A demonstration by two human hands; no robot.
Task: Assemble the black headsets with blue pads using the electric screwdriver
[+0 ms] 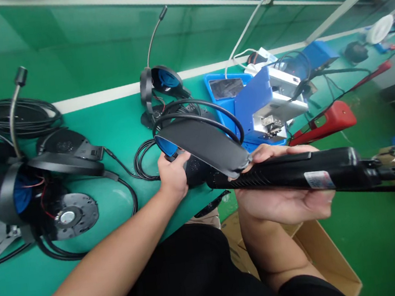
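Note:
My left hand (174, 175) is closed round the lower end of a black headset (204, 142) with a wide padded headband and a blue inner earcup. It holds the headset just above the green bench (114, 125). My right hand (284, 195) grips a long black power screwdriver (302, 173), whose tip reaches the headset's earcup area by my left hand. A black cable (144, 162) coils from the headset onto the bench.
Several half-built headsets (42, 188) with bare speakers and gooseneck microphones lie at the left. Another headset (160, 82) stands behind. A blue fixture (261, 105) and a red-handled tool (328, 121) sit at the right. An open cardboard box (324, 252) is below the bench.

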